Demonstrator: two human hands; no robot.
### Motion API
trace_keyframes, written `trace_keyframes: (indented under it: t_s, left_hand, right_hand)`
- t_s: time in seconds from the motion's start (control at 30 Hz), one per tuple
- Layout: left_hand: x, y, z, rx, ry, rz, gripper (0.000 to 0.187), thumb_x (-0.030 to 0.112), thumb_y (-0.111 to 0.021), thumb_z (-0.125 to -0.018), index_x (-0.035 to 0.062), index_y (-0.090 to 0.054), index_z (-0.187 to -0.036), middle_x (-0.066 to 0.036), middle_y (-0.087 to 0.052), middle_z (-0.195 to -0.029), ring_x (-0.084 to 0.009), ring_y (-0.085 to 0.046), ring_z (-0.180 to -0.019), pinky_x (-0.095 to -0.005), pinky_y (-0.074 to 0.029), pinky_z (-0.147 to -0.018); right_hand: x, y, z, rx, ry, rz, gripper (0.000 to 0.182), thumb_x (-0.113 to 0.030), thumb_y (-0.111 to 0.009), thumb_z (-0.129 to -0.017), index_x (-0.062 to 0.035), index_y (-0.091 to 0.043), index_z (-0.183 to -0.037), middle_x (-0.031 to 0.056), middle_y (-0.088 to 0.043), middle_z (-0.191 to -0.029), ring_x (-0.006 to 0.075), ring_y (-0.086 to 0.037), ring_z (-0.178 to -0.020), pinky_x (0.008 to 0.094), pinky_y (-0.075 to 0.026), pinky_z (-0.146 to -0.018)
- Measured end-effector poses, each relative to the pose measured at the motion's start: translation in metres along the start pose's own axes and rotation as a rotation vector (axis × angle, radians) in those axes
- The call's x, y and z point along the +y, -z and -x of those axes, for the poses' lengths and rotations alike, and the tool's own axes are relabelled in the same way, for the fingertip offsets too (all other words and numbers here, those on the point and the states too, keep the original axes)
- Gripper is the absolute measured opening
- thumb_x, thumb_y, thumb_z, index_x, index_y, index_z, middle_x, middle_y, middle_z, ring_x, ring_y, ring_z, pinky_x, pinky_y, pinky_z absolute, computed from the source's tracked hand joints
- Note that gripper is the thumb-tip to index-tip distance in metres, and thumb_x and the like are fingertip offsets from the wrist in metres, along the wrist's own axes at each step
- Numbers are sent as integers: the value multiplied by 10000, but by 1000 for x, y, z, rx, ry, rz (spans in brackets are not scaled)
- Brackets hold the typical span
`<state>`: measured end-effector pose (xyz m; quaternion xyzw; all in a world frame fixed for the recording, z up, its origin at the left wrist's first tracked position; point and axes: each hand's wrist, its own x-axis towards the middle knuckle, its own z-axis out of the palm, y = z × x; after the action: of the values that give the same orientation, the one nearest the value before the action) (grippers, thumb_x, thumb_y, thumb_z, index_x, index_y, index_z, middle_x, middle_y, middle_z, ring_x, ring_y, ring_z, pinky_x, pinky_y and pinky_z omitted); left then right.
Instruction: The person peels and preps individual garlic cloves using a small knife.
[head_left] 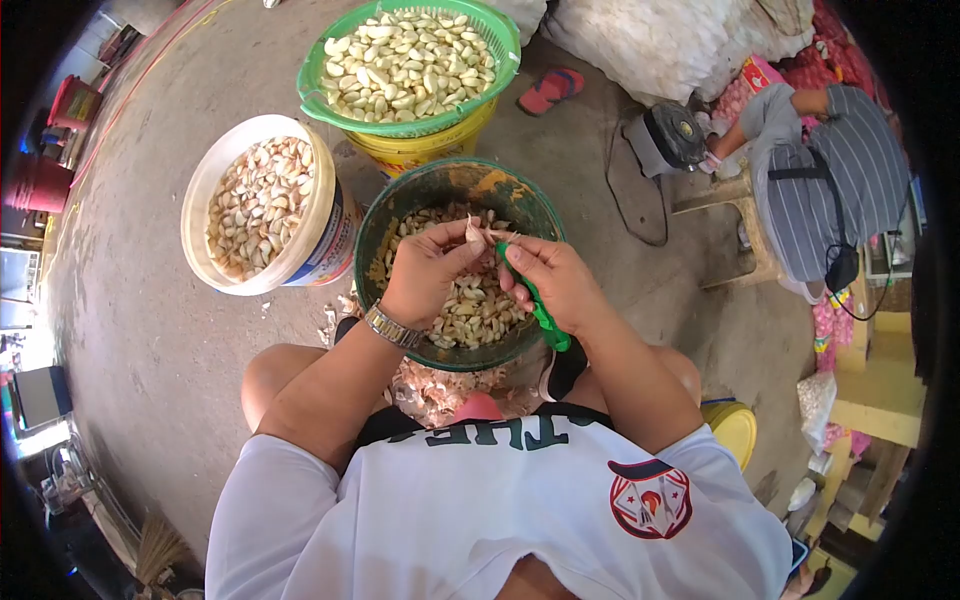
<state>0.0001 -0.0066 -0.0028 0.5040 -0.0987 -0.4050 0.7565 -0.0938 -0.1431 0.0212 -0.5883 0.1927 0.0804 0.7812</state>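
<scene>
While the left hand (428, 270) pinches a clove (473, 234), the right hand (562, 284) clasps a green tool (541, 314); tip unclear.

The person wears a white shirt (420, 520) with short, loose sleeves (275, 505). Dark green block lettering (505, 433) (partly lost in the folds) crosses its front, and a rounded badge (650, 498) in red, white and dark blue carries small stars. Black cloth (390, 427) shows beyond the hem. The left hand (428, 265) and right hand (552, 282) are bare; a metal-link watch (393, 328) circles the left wrist.
</scene>
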Motion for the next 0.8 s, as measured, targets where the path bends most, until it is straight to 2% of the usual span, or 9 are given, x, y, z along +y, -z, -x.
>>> trace_keyframes:
  t_s: [0.13,0.3,0.33,0.43,0.5,0.53,0.63,0.67,0.8]
  left_hand:
    - [1,5,0,22,51,30,231,86,-546,-795,-4,-524,-1006,-43,-567,-904,-114,-551,-760,-246,-467,-684]
    - [-2,8,-1,43,64,17,202,76,-558,-783,2,-538,-970,-40,-573,-876,-116,-560,-741,-249,-475,-660]
    - [2,5,1,64,76,41,214,53,-567,-770,-38,-525,-960,-70,-574,-860,-125,-569,-725,-240,-484,-654]
    - [-1,4,2,92,116,49,206,49,-570,-767,-37,-530,-950,-73,-577,-852,-124,-572,-715,-237,-486,-645]
    - [0,2,2,67,74,31,200,53,-565,-770,-36,-534,-946,-68,-579,-844,-121,-571,-715,-240,-487,-650]
    - [-1,1,2,51,68,19,202,61,-558,-776,-30,-533,-955,-64,-579,-848,-120,-568,-720,-239,-484,-650]
    - [-6,11,-4,-16,29,-37,202,71,-542,-790,-24,-534,-968,-63,-579,-854,-116,-558,-707,-238,-479,-648]
    - [-8,14,-5,-41,13,-60,200,73,-536,-794,-25,-534,-969,-63,-579,-854,-116,-555,-698,-238,-478,-648]
    - [0,-1,0,-4,45,13,201,85,-538,-797,-30,-535,-962,-50,-577,-819,-90,-546,-680,-212,-468,-629]
  right_hand:
    - [3,-6,-1,16,134,355,349,-145,-454,-849,-96,-431,-1193,-5,-481,-622,51,-400,-526,187,-370,-482]
    - [-1,-10,2,22,108,363,356,-128,-469,-838,-124,-435,-1193,-7,-476,-615,52,-401,-538,195,-377,-508]
    - [0,-11,2,28,112,366,355,-127,-471,-837,-122,-439,-1190,-7,-474,-611,52,-402,-538,196,-378,-508]
    - [18,-11,-5,97,316,534,339,-140,-441,-856,-99,-437,-1192,-17,-476,-616,36,-379,-498,165,-350,-466]
    - [20,-13,-5,144,367,542,331,-140,-444,-854,-77,-446,-1179,-11,-473,-612,41,-381,-498,172,-349,-455]
    - [21,-14,-3,170,386,544,328,-139,-446,-853,-66,-450,-1173,-8,-471,-611,44,-382,-498,176,-348,-449]
    - [6,-9,1,158,12,-4,294,-141,-473,-837,-50,-500,-1116,-1,-479,-580,49,-399,-476,186,-344,-413]
    - [3,-8,2,123,-19,-158,289,-152,-475,-838,-43,-506,-1103,-3,-470,-574,46,-395,-459,180,-322,-378]
    - [6,-10,3,180,65,54,291,-156,-485,-832,-59,-512,-1105,-1,-473,-577,47,-397,-465,182,-328,-386]
